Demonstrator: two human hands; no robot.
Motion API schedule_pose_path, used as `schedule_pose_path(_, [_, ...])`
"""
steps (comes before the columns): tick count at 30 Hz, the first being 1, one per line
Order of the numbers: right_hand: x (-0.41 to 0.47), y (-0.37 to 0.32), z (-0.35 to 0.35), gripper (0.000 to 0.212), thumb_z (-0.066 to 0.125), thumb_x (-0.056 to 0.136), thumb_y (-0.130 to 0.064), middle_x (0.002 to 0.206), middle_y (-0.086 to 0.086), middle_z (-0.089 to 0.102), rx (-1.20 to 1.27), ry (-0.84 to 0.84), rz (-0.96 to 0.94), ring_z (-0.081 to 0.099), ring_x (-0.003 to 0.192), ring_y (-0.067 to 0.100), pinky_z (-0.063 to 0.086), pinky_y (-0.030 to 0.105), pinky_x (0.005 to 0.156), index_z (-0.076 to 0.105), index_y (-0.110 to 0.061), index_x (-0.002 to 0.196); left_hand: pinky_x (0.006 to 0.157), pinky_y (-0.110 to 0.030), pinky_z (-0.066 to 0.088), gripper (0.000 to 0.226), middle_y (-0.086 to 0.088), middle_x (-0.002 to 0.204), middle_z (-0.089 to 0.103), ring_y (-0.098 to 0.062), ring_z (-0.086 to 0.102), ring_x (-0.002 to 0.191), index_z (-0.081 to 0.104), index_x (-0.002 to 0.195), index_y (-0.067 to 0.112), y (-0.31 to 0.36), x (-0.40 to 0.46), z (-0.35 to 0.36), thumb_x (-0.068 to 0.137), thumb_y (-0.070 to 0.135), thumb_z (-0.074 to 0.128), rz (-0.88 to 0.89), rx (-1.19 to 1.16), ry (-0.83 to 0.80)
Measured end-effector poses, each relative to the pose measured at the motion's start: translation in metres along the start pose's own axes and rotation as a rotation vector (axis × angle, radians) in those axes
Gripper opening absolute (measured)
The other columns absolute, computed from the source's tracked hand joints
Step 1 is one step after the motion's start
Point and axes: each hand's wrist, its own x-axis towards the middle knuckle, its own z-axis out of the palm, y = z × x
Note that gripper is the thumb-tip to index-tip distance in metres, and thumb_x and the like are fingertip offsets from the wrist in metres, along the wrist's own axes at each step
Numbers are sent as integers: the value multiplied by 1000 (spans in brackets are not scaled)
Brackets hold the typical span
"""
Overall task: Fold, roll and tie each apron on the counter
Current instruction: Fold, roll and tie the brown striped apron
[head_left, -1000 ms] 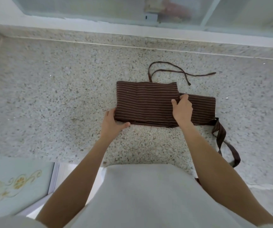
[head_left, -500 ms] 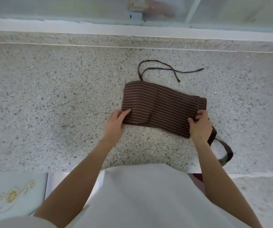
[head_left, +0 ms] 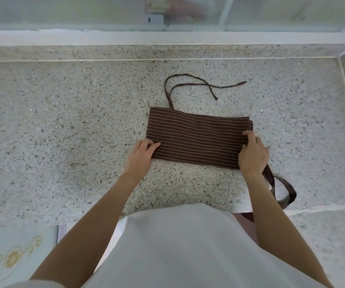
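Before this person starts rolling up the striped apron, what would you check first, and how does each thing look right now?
1. Apron folded into a flat band: ok.
2. Left hand holds the band's left end: ok.
3. Right hand grips the right end: ok.
4. Thin ties lie free beyond the band on the counter: ok.
5. Wide strap loops toward the counter's front edge: not ok, may slip off.
6. Hidden layers aligned: cannot tell.
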Motion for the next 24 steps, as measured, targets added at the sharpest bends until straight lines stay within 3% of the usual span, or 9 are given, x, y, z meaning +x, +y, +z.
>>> schedule_pose_path(2, [3, 4, 1, 48, 51, 84, 6, 109, 12, 60, -72, 62, -41, 56, 91, 31, 35, 44, 89, 54, -19, 125, 68, -42, 56, 58, -15, 106, 57, -32, 56, 95, 60, 120, 5, 4, 4, 1, 66, -15, 67, 75, 64, -2])
schedule_pose_path(5, [7, 11, 8, 52, 52, 85, 3, 122, 8, 58, -123, -20, 27, 54, 103, 31, 31, 45, 97, 52, -22, 131, 81, -41, 52, 57, -10, 106, 60, -30, 56, 99, 62, 121, 9, 7, 7, -1, 67, -7, 70, 185, 160, 12])
schedule_pose_path(12, [9, 20, 16, 49, 48, 90, -2, 131, 6, 52, -53, -98, 75, 57, 100, 31, 39, 46, 96, 48, -22, 135, 92, -45, 44, 59, -5, 120, 54, -28, 47, 114, 54, 130, 18, 3, 3, -5, 73, 6, 67, 134, 101, -115])
schedule_pose_path(15, [6, 19, 17, 49, 49, 89, -2, 136, 11, 42, -77, -82, 94, 46, 110, 34, 37, 45, 97, 48, -21, 134, 104, -41, 32, 52, 1, 125, 52, -22, 41, 121, 57, 126, 21, 2, 8, -15, 76, 10, 60, 71, -16, -165])
schedule_pose_path(17, [1, 17, 15, 42, 53, 86, -1, 130, 14, 45, -42, 31, 3, 43, 110, 36, 38, 47, 94, 57, -18, 124, 107, -41, 30, 42, 3, 126, 53, -19, 41, 123, 62, 121, 21, 4, 22, -25, 80, 9, 57, 56, -99, -127])
schedule_pose_path(19, [-7, 9, 13, 34, 58, 81, 2, 113, 11, 57, 70, 94, -220, 50, 100, 32, 43, 46, 87, 65, -16, 109, 107, -46, 32, 40, 2, 133, 50, -18, 39, 127, 58, 124, 20, 6, 43, -33, 86, 9, 53, 100, -102, -97])
schedule_pose_path(21, [-22, -11, 16, 28, 58, 84, -6, 106, 4, 62, 134, 15, -452, 54, 97, 25, 43, 40, 85, 67, -18, 108, 111, -47, 27, 42, 3, 145, 39, -18, 30, 136, 50, 133, 22, 8, 63, -38, 91, 14, 48, 130, -37, -149])
schedule_pose_path(24, [-46, -34, 33, 33, 42, 94, -30, 121, -1, 60, 48, -133, -567, 54, 110, 22, 41, 41, 90, 60, -23, 121, 115, -42, 16, 48, 4, 155, 21, -18, 15, 143, 32, 144, 26, 8, 81, -37, 97, 22, 40, 83, 143, -299])
